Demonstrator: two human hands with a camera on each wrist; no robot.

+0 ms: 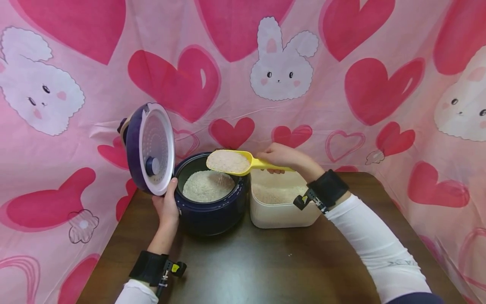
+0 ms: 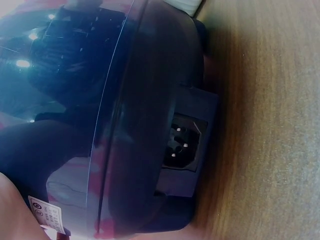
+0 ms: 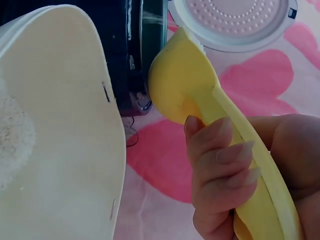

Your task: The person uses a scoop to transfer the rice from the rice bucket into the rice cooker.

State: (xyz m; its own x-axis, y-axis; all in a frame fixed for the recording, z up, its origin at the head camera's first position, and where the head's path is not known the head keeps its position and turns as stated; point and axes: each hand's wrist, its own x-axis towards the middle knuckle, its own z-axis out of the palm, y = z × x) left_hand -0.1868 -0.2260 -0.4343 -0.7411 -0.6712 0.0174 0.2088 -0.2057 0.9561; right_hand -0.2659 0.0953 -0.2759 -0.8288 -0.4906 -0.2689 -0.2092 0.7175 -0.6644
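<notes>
A dark blue rice cooker (image 1: 212, 215) stands with its lid (image 1: 133, 147) raised on the left and white rice (image 1: 206, 185) in its pot. My left hand (image 1: 167, 207) holds the lid at its lower edge, the thumb on the pale rim. In my right hand (image 1: 282, 156) is the handle of a yellow scoop (image 3: 187, 82), fingers curled round it in the right wrist view. Heaped with rice, the scoop is over the right side of the pot, and a few grains fall from it. Right of the cooker sits a cream-coloured bin (image 1: 281, 215), partly filled with rice.
Both containers stand on a dark wooden table (image 1: 243, 266), close beside each other. A pink curtain with hearts and rabbits (image 1: 235, 93) hangs right behind and around them. The cooker's power socket (image 2: 185, 142) faces the left wrist camera. Small specks lie on the table.
</notes>
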